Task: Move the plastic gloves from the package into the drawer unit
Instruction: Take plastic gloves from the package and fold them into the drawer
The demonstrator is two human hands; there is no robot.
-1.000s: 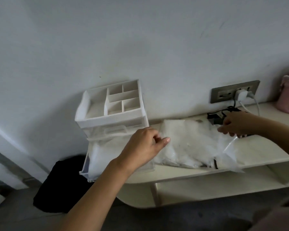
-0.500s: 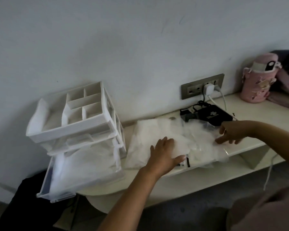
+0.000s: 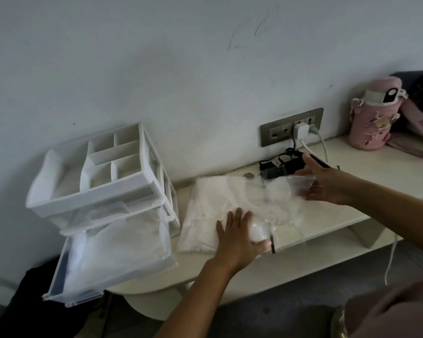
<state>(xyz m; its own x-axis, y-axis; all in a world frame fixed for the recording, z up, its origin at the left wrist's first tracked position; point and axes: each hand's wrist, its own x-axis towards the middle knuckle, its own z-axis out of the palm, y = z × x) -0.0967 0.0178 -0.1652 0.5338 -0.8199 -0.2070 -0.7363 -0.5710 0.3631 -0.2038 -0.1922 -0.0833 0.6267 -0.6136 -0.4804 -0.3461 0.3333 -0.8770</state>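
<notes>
The left hand [image 3: 239,236] lies flat on the near edge of the plastic package [image 3: 230,191], fingers straight and apart, palm pressing the film down, while the right hand [image 3: 327,184] is at the package's three o'clock end, thumb raised and fingers spread and fairly straight against the clear film there; neither hand is curled round anything. The package lies flat on the cream shelf [image 3: 388,172], and the plastic gloves [image 3: 213,225] show through it as a white, cloudy heap. At nine o'clock from the package, just beside it, stands the white drawer unit [image 3: 154,167], its top a divided tray [image 3: 98,164]. Its lower drawer [image 3: 59,272] is pulled out toward six o'clock, past the shelf's edge, and holds a mass of white translucent plastic. At twelve o'clock from the right hand a grey wall socket [image 3: 274,132] carries a white plug [image 3: 300,129], with a black adapter [image 3: 271,168] lying below it on the shelf. Far out at two o'clock stands a pink bottle [image 3: 371,123]
</notes>
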